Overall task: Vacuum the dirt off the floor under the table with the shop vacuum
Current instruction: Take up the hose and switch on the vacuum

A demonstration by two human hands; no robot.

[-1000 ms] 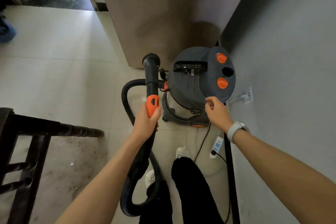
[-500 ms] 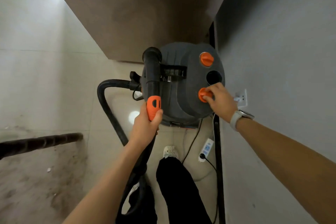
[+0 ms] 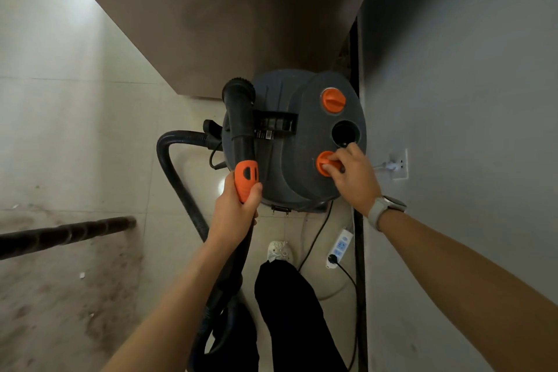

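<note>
Your left hand [image 3: 234, 214] is gripping the hose handle [image 3: 246, 179] while your right hand [image 3: 351, 174] is pinching the orange knob [image 3: 325, 164] on the vacuum [image 3: 290, 160] (it's sitting beside the wall [image 3: 453, 100]); dirt [image 3: 60, 296] is lying bottom left.

left hand [image 3: 234, 214]: fingers curled round hose handle [image 3: 246, 180], arm extended forward | right hand [image 3: 354, 178]: fingers pinching orange knob [image 3: 326, 164], wrist bent inward
</note>
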